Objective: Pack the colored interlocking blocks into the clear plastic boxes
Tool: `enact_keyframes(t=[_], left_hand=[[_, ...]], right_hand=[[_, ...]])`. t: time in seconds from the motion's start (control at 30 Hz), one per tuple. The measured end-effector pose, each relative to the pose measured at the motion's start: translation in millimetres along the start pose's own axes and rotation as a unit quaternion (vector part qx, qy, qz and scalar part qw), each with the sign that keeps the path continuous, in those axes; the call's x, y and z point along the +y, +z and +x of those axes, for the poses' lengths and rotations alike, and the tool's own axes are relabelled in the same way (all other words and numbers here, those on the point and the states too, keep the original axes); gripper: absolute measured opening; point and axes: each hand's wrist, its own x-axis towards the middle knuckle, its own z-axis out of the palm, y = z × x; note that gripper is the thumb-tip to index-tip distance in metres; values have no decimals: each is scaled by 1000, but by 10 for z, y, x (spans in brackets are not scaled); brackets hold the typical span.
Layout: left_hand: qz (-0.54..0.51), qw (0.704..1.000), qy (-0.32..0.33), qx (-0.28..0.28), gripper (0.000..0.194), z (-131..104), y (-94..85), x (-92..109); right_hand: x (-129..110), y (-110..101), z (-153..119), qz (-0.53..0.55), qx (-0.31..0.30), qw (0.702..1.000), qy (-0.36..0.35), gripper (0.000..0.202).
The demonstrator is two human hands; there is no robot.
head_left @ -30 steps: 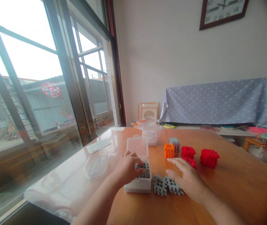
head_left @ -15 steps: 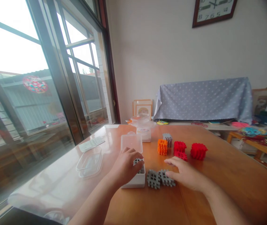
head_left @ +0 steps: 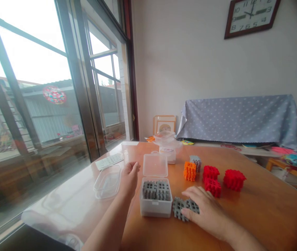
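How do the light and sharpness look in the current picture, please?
All in the head view: the sky beyond the window is washed out; pale glare veils the left side of the table; the right edge darkens; the gray blocks look slightly soft but readable.

Wall clock (head_left: 252,19) and dotted cloth (head_left: 238,120) suggest a home.

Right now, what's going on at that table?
A person's open right hand is at loose gray interlocking tiles; contact is unclear. Beside them, an open plastic box holds gray tile stacks. The curled left hand is left of it. Red stacks and an orange stack stand farther back, right.
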Motion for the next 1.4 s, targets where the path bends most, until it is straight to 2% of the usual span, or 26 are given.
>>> enact_keyframes(t=[0.1, 0.23, 0.5, 0.63, 0.77, 0.9, 1.03, 1.13, 1.27, 1.4], left_hand=[[-14, 1000, -17, 7, 40, -26, 0, -202], [-14, 1000, -11, -25, 41, -54, -25, -376], [2, 999, 1, -52, 39, 23, -69, -431], [1, 998, 8, -67, 38, 21, -63, -433], [-13, 997, 8, -78, 37, 0, -72, -401], [-46, 995, -2, -85, 35, -22, -89, -348], [-66, 993, -3, -100, 33, -44, -101, -295], [-60, 994, 9, -88, 30, -42, -124, -253], [-48, 998, 17, -43, 27, -28, -190, -200], [-62, 996, 26, -55, 27, -66, -233, -160]], right_hand=[[-36, 36, 8, -33, -1, 999, -5, 44], [-48, 63, 32, -57, -10, 998, -19, 39], [-125, 36, 54, -46, 5, 999, -25, 37], [-148, 46, 64, -24, 14, 1000, -8, 28], [-154, 55, 72, 41, 19, 999, -18, 11], [-115, 1, 61, 163, 1, 987, -13, 24], [-111, -101, 73, 282, -18, 958, 44, 32], [-234, -164, 128, 319, 10, 946, 56, 32], [-562, -168, 274, 322, 15, 946, 36, 30], [-862, -58, 453, 271, 23, 962, 8, 28]])
